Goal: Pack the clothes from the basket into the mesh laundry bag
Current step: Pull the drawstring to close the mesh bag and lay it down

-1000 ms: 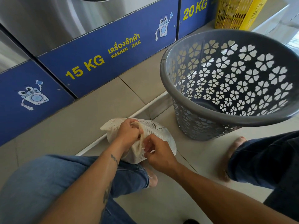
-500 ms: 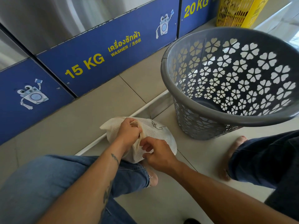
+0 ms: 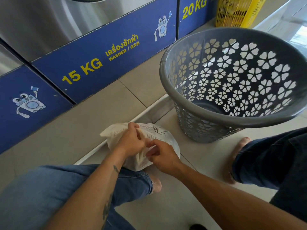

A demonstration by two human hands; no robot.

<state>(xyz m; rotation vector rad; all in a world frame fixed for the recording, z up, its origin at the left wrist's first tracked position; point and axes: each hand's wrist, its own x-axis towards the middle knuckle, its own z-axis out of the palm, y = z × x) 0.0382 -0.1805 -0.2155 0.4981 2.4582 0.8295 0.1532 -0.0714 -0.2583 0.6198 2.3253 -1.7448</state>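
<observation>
The right hand [image 3: 163, 156] is edging closer to the left hand [image 3: 131, 143] than a second ago. Each grip is curling tight on the gathered mouth of the mesh laundry bag [image 3: 159, 133], which is sitting on the floor [image 3: 207, 155] left of the basket [image 3: 232, 121]. The basket is looking empty, so the bag is probably being closed.

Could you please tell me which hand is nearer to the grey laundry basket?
Right. The right hand pinches the mesh bag on the side toward the grey basket; the left hand grips the bag farther left, away from it.
</observation>
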